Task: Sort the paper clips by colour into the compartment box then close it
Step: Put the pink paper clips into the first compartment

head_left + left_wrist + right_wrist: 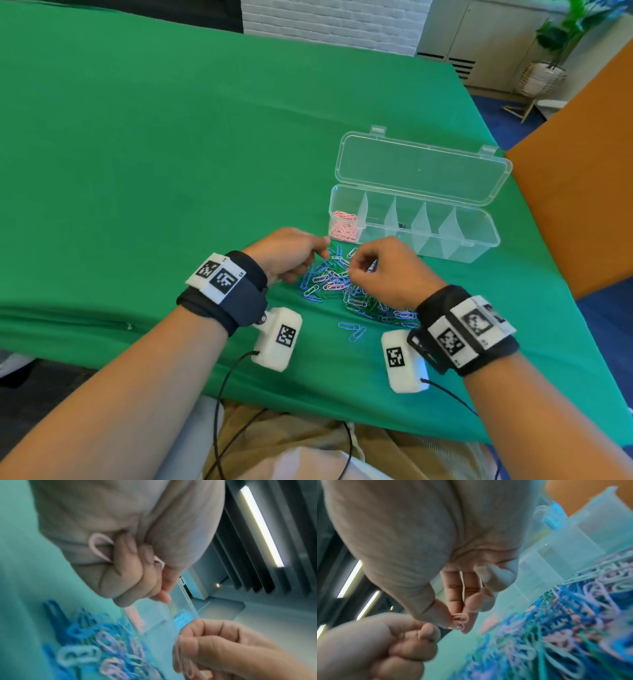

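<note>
A mixed pile of paper clips [337, 282], blue, pink, green and white, lies on the green cloth in front of the clear compartment box [479, 236]. Its lid [421, 168] lies open behind it. Pink clips [344, 226] fill its leftmost compartment; the other compartments look empty. My left hand [320, 251] hovers over the pile's left side, fingers curled round pink clips [99, 547] in the palm. My right hand [352, 270] is over the pile's right side and pinches a few pink clips [459, 620] between thumb and forefinger. The two hands nearly touch.
Two blue clips [352, 330] lie apart, nearer to me than the pile. An orange panel [579, 205] stands just right of the box, by the table's right edge. The green cloth [154, 171] stretches far to the left and back.
</note>
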The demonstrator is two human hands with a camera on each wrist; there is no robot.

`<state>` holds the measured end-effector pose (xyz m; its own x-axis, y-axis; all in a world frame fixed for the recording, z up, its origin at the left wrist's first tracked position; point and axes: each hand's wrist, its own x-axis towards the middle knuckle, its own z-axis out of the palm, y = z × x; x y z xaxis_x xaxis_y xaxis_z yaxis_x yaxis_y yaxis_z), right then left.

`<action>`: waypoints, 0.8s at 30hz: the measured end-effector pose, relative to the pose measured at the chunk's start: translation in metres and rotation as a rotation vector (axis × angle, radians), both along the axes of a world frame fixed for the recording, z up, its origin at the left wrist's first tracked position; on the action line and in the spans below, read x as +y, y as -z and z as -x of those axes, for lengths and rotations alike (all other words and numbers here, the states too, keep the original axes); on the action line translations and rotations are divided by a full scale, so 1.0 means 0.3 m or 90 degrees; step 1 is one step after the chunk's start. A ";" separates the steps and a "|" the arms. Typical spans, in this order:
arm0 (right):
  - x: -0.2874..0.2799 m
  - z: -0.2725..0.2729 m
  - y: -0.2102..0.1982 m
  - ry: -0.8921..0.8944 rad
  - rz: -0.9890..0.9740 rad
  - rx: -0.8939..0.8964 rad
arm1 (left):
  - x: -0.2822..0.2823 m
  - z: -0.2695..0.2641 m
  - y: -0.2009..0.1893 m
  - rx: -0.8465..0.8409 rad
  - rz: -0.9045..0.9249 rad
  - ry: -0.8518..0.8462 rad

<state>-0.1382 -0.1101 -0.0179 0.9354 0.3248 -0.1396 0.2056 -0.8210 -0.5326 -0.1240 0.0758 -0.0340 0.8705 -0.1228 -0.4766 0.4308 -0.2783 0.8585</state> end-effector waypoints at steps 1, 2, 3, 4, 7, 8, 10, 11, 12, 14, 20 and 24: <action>-0.010 -0.005 -0.016 0.021 -0.064 0.005 | -0.007 -0.002 -0.005 0.045 0.090 -0.037; -0.016 -0.008 -0.033 0.041 -0.127 0.005 | -0.015 -0.005 -0.007 0.090 0.174 -0.063; -0.016 -0.008 -0.052 0.056 -0.186 0.003 | -0.029 0.000 -0.016 0.129 0.239 -0.073; -0.012 -0.007 -0.070 0.064 -0.234 0.005 | -0.045 0.002 -0.017 0.155 0.278 -0.073; 0.013 -0.003 -0.106 0.046 -0.294 0.017 | -0.098 0.015 -0.009 0.180 0.321 -0.045; 0.021 -0.003 -0.111 0.033 -0.290 0.025 | -0.113 0.020 -0.005 0.182 0.340 -0.036; 0.023 -0.011 -0.101 0.035 -0.279 0.010 | -0.126 0.022 0.000 0.193 0.384 -0.040; 0.018 -0.021 -0.086 0.057 -0.282 -0.013 | -0.124 0.018 0.001 0.206 0.402 -0.053; 0.012 -0.033 -0.068 0.085 -0.285 -0.032 | -0.116 0.011 0.001 0.216 0.410 -0.071; 0.010 -0.051 -0.026 0.107 -0.259 -0.036 | -0.088 -0.006 0.001 0.202 0.382 -0.110; 0.049 -0.049 0.068 -0.030 -0.014 0.060 | 0.008 -0.041 -0.011 0.082 0.280 -0.150; 0.037 -0.058 0.048 -0.050 0.072 0.056 | 0.027 -0.045 -0.004 0.059 0.257 -0.150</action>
<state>-0.1207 -0.0989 -0.0322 0.8904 0.3743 -0.2592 0.2286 -0.8599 -0.4565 -0.1105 0.0840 -0.0327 0.8528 -0.1181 -0.5088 0.5223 0.1840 0.8327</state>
